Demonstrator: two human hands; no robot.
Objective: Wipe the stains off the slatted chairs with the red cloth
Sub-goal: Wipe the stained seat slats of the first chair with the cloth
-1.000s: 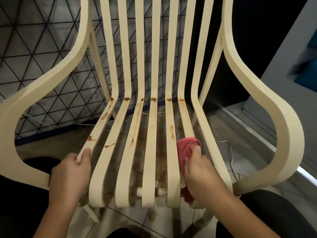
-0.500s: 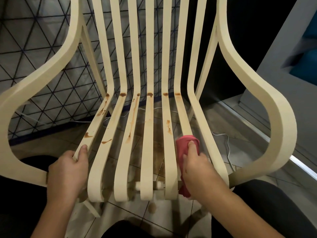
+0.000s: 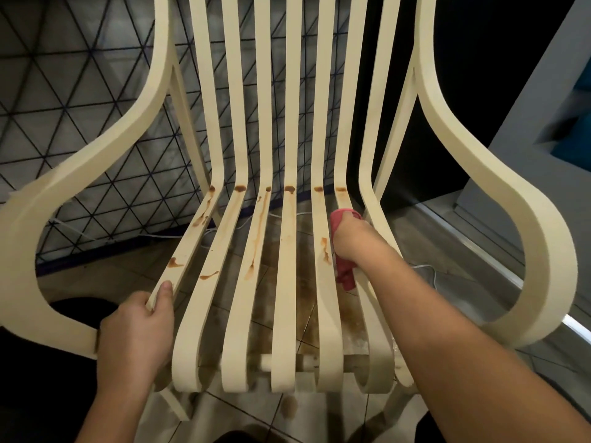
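Tile floor [image 3: 105, 276] | L hand [image 3: 134, 334] grips chair [image 3: 540, 251] | R hand [image 3: 355, 238] presses cloth [image 3: 339, 219]

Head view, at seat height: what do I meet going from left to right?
Left armrest → left hand gripping the outermost slat → stained middle slats → right hand holding the red cloth → right armrest.

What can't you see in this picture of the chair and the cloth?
Head view:
- The slat part under the cloth and right hand: covered, so stains there cannot be told.
- The chair top: cut off by the upper edge.
- Fingers of the left hand: mostly hidden behind the outer slat.
- The blue thing at the right edge: too blurred to name.
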